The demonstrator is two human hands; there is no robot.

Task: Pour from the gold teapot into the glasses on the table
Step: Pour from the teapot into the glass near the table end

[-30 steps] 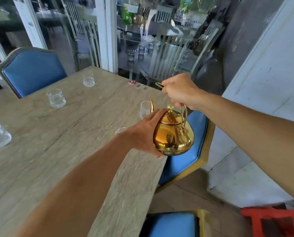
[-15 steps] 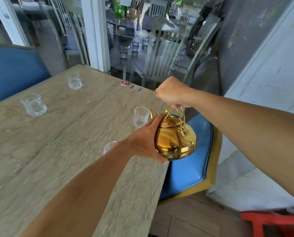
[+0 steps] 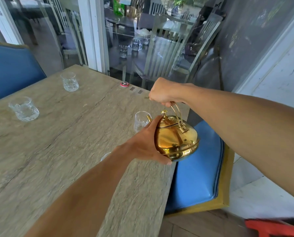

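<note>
The gold teapot (image 3: 176, 138) hangs over the table's right edge, tilted with its spout toward a clear glass (image 3: 140, 121). My right hand (image 3: 165, 92) grips the teapot's wire handle from above. My left hand (image 3: 147, 142) cups the pot's left side and underside. The spout tip sits at that glass's rim. Another glass (image 3: 105, 156) is mostly hidden behind my left forearm. Two more glasses stand farther left, one near the far edge (image 3: 69, 82) and one at the left (image 3: 24, 108).
The stone-look table (image 3: 57, 142) ends just right of the teapot. A blue padded chair (image 3: 197, 168) stands below that edge, another blue chair (image 3: 11, 71) at the far left. A small red disc (image 3: 124, 84) lies by the far edge. Glass doors stand behind.
The teapot has tipped a little further toward the near glass, with both hands staying on it. The view has shifted, so the table's glasses appear farther left.
</note>
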